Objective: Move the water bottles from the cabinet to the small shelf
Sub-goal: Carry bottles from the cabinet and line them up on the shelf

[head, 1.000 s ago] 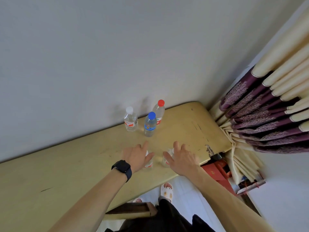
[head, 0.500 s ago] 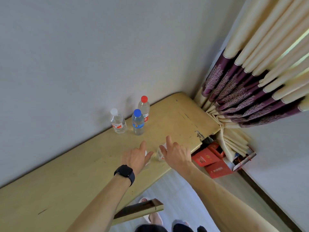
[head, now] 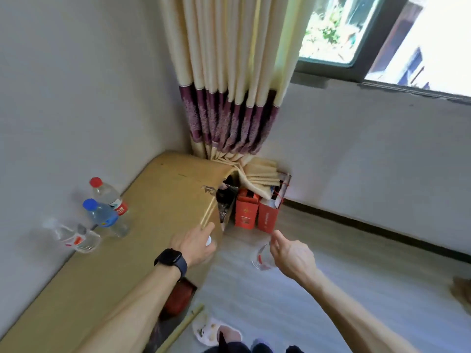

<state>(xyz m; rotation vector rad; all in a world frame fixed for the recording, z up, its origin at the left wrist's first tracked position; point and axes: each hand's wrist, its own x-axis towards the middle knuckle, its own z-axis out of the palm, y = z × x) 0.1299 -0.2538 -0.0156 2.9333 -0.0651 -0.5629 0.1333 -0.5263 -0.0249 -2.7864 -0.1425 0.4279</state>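
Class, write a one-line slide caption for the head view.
Left hand grips a white-capped bottle, right hand a clear bottle, by the cabinet; three bottles sit on top.

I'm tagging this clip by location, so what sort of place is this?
Most likely a room in a home, perhaps a bedroom: a pleated curtain hangs beside a window, a low wooden cabinet stands against the wall, and a slipper shows on the floor.
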